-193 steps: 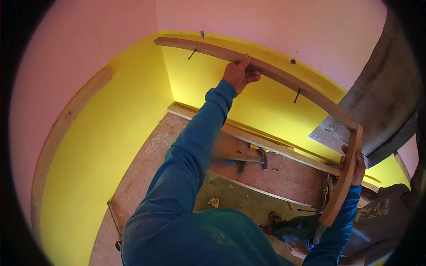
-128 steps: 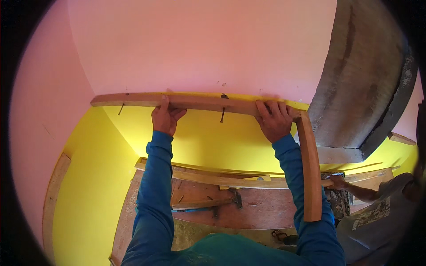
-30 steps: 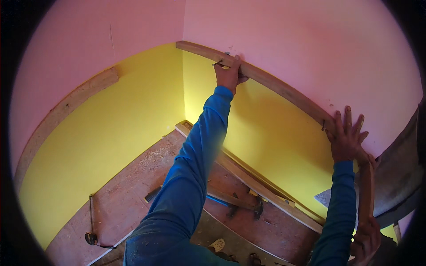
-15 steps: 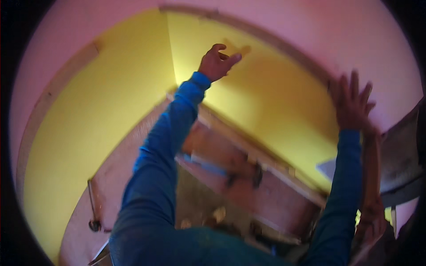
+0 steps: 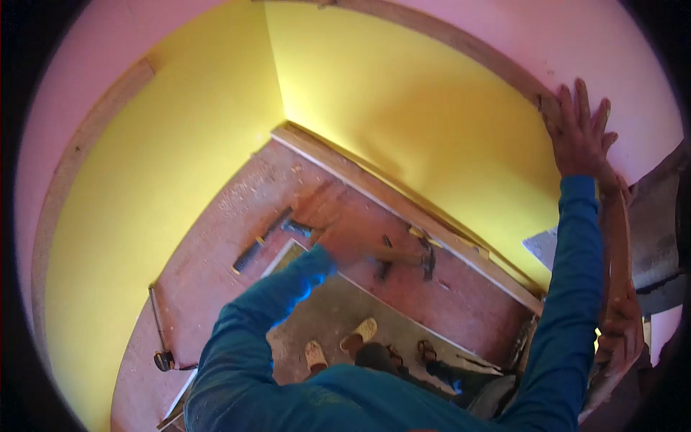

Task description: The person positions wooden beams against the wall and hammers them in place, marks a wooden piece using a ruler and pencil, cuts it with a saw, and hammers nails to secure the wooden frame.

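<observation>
Two hands work far apart. The right hand (image 5: 581, 133) is raised at the far right, fingers spread and flat, palm pressed against the curved wooden trim strip (image 5: 461, 45) where it runs along the seam between the pink upper wall (image 5: 547, 29) and the yellow lower wall (image 5: 403, 108). The strip looks like bare, brownish timber, narrow and long; the lens bends it into an arc. A second length of the same wood (image 5: 617, 237) drops down from the right hand along the blue sleeve (image 5: 568, 288), and another person's hand (image 5: 620, 333) grips its lower end at the right edge.

The left hand (image 5: 353, 241) is down near the middle of the view, blurred, so whether its fingers are closed on anything cannot be told. It sits just beside a hammer (image 5: 425, 255) lying on the reddish, dusty plank platform (image 5: 237, 237), which is rough and strewn with sawdust. A dark-handled tool (image 5: 265, 237) lies to the left of that hand, and another hammer with a thin shaft (image 5: 160, 338) lies near the left yellow wall. A wooden batten (image 5: 403, 205) edges the platform on the far side. No containers show. Below, on grey floor, two pale sandals (image 5: 338, 344) are visible.
</observation>
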A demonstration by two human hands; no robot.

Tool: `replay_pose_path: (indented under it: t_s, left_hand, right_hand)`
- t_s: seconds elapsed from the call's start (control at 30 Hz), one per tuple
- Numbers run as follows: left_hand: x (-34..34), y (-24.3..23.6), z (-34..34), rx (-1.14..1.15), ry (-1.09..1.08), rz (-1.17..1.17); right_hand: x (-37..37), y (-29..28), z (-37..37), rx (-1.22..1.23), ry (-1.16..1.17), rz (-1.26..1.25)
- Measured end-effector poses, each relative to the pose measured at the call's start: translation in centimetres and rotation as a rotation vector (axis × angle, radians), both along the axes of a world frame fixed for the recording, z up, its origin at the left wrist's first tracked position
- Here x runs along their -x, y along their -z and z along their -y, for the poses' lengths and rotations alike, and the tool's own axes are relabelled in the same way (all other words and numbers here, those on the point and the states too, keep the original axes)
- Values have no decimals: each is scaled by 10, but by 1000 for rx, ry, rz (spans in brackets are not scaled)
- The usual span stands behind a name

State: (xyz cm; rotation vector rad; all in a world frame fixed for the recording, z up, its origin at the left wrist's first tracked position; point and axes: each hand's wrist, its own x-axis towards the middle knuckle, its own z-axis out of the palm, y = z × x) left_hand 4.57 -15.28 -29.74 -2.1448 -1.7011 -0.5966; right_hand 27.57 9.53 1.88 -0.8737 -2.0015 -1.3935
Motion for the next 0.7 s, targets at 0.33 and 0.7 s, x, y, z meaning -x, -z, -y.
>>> replay_pose_path:
  t_s: [0.33, 0.7]
  left_hand:
    - [0, -101, 72, 439, -245, 1698]
    - [66, -226, -62, -196, -106, 1942]
  right_hand:
    - [3, -6, 17, -21, 28, -52]
    - [10, -4, 11, -2, -11, -86]
